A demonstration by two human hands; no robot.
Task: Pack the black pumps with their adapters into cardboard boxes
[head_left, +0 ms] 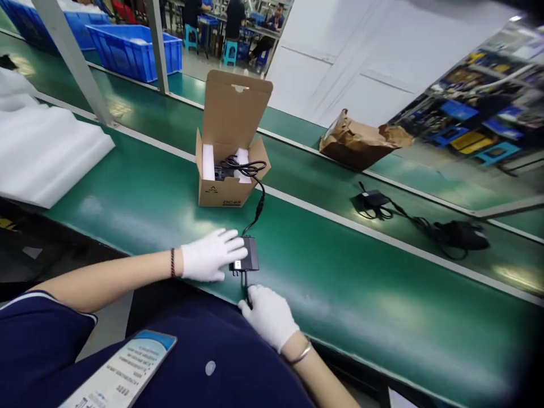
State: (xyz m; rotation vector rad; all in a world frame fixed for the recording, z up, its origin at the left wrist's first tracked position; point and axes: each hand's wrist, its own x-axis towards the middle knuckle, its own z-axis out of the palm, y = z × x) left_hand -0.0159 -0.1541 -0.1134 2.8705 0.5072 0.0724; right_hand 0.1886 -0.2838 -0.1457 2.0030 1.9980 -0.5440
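A black power adapter (pixel 251 253) with a white label lies on the green belt. My left hand (pixel 213 254), in a white glove, rests its outstretched fingers on the adapter's left side. Below it, my gloved right hand (pixel 272 317) is closed around the black cable (pixel 245 281) that leaves the adapter's near end. From the far end, another black cord (pixel 259 207) with a connector rises into an open cardboard box (pixel 219 197). White foam blocks (pixel 208 162) line the box, with a black device (pixel 221 173) and coiled cable between them.
White foam sheets (pixel 51 153) are stacked at left. Beyond the rail stand a blue crate (pixel 127 54) and a crumpled brown paper bag (pixel 357 141). Black adapters with cables (pixel 374 199) lie at right. Upright metal posts (pixel 76 62) rise at far left. People sit in the background.
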